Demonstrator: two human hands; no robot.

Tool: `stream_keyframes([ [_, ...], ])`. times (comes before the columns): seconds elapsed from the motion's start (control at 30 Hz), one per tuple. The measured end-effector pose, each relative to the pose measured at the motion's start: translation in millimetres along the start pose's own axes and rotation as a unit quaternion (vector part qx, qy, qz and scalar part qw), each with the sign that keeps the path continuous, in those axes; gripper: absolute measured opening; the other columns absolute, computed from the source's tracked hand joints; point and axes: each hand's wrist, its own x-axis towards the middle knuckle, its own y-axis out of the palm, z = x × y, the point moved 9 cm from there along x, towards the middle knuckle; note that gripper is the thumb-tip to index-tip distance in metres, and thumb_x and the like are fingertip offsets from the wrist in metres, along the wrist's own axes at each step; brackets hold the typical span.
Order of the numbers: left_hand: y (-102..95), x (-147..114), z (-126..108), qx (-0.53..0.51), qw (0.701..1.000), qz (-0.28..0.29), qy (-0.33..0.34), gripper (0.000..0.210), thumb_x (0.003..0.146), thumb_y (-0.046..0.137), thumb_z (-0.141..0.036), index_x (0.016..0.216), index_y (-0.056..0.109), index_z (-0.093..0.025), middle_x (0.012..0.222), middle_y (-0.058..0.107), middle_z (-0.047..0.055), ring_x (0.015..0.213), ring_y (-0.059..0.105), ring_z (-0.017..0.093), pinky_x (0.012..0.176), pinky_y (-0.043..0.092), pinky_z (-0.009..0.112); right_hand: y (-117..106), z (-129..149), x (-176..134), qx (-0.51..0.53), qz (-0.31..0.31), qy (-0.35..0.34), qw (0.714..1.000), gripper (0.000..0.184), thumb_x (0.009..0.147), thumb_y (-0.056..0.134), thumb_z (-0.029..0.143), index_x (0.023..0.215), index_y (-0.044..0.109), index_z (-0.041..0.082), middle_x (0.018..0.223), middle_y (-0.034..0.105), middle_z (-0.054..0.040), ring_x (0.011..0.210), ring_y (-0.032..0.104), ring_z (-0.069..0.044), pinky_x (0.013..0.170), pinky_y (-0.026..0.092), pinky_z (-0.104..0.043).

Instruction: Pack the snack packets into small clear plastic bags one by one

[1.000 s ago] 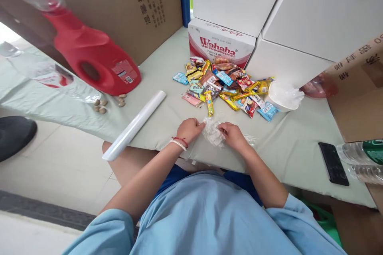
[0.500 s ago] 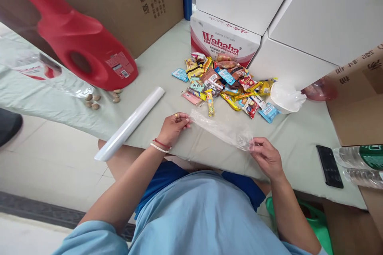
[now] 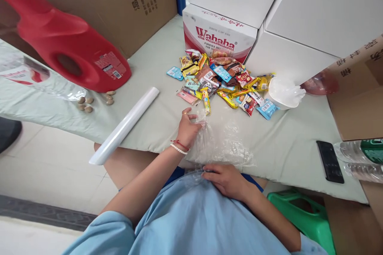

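Note:
A clear plastic bag [image 3: 226, 143] is spread over the front of the cloth-covered table, part of it hanging over the near edge. My left hand [image 3: 190, 127] pinches the bag's upper left side between thumb and fingers. Lower down, close to my shirt, my right hand [image 3: 226, 179] is closed on the bag's near edge. Beyond the bag lies a pile of small wrapped snacks [image 3: 209, 81], with one yellow snack stick [image 3: 206, 101] nearest to my left hand. To the left rests a white roll [image 3: 125, 125], slanting across the table edge.
A red jug [image 3: 72, 48], a clear bottle [image 3: 44, 77] and several brown nuts [image 3: 85, 104] are on the left. A white bowl [image 3: 284, 95], black phone [image 3: 330, 162] and water bottles [image 3: 356, 153] are on the right. Behind the snacks stands a Wahaha box [image 3: 220, 36].
The bag, stretched narrow between my hands before, is now spread wider and lower. My right hand has moved left and towards my body; my left hand has shifted slightly right.

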Motion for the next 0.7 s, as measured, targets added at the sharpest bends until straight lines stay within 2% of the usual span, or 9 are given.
stream_keyframes([
  [0.1,16.7,2,-1,-0.092,0.99,0.108,-0.004,0.07,0.067,0.073,-0.011,0.13,0.044,-0.022,0.118,0.064,0.007,0.095,0.073,0.018,0.088,0.059,0.035,-36,11,-4,0.163,0.041,0.006,0.986,0.031,0.104,0.057,0.029,0.131,0.072,0.027,0.125,0.076,-0.0074,0.109,0.074,-0.021,0.093,0.059,-0.031],
  [0.2,29.7,-4,-10,-0.139,0.966,0.216,0.014,0.064,0.07,0.075,-0.015,0.127,0.046,-0.022,0.116,0.068,0.006,0.109,0.072,0.023,0.093,0.058,0.038,-101,-8,-9,0.247,-0.081,0.088,0.962,0.028,0.106,0.055,0.036,0.118,0.077,0.026,0.099,0.081,-0.0061,0.086,0.077,-0.019,0.079,0.061,-0.031],
  [0.27,36.2,-6,-15,-0.148,0.954,0.26,0.03,0.068,0.072,0.079,-0.019,0.131,0.046,-0.023,0.121,0.069,0.008,0.113,0.071,0.024,0.094,0.058,0.039,-129,-29,-7,0.205,-0.159,0.134,0.956,0.03,0.107,0.051,0.038,0.117,0.076,0.024,0.098,0.081,-0.0074,0.082,0.075,-0.019,0.077,0.06,-0.033],
  [0.3,39.3,-6,-17,-0.151,0.948,0.276,0.036,0.07,0.072,0.081,-0.02,0.133,0.046,-0.023,0.124,0.068,0.009,0.115,0.071,0.025,0.095,0.058,0.04,-133,-38,-1,0.156,-0.172,0.141,0.962,0.031,0.107,0.051,0.038,0.12,0.076,0.024,0.104,0.08,-0.0087,0.088,0.074,-0.02,0.083,0.06,-0.036],
  [0.37,42.4,-2,-20,-0.15,0.944,0.29,0.049,0.074,0.071,0.084,-0.022,0.135,0.047,-0.022,0.13,0.066,0.012,0.12,0.069,0.027,0.101,0.056,0.044,-120,-56,17,0.025,-0.147,0.141,0.979,0.033,0.105,0.054,0.037,0.128,0.073,0.023,0.127,0.075,-0.012,0.115,0.069,-0.026,0.102,0.054,-0.045],
  [0.43,35.4,7,-23,-0.133,0.95,0.274,0.072,0.076,0.069,0.085,-0.024,0.136,0.049,-0.022,0.135,0.064,0.014,0.127,0.064,0.028,0.108,0.052,0.048,-92,-78,33,-0.094,-0.105,0.149,0.979,0.042,0.103,0.055,0.037,0.139,0.066,0.02,0.15,0.06,-0.0145,0.141,0.052,-0.032,0.118,0.04,-0.056],
  [0.5,15.2,19,-25,-0.108,0.96,0.239,0.096,0.076,0.068,0.086,-0.026,0.135,0.05,-0.021,0.139,0.063,0.014,0.133,0.06,0.029,0.112,0.049,0.05,-67,-101,38,-0.182,-0.072,0.184,0.963,0.049,0.103,0.054,0.037,0.149,0.058,0.019,0.162,0.047,-0.0133,0.153,0.035,-0.035,0.124,0.027,-0.063],
  [0.57,-18.2,32,-25,-0.07,0.973,0.188,0.113,0.073,0.067,0.085,-0.026,0.132,0.052,-0.021,0.137,0.064,0.015,0.131,0.062,0.028,0.111,0.051,0.05,-55,-114,35,-0.238,-0.065,0.214,0.945,0.052,0.105,0.051,0.038,0.154,0.053,0.021,0.166,0.041,-0.0106,0.157,0.028,-0.035,0.126,0.019,-0.064],
  [0.7,-102.1,42,-35,0.048,0.985,0.0,0.165,0.041,0.075,0.074,-0.023,0.11,0.053,-0.018,0.114,0.069,0.012,0.108,0.07,0.023,0.1,0.056,0.051,-53,-118,26,-0.269,-0.071,0.234,0.931,0.051,0.106,0.047,0.04,0.155,0.051,0.023,0.168,0.038,-0.0095,0.157,0.027,-0.033,0.127,0.016,-0.061],
])
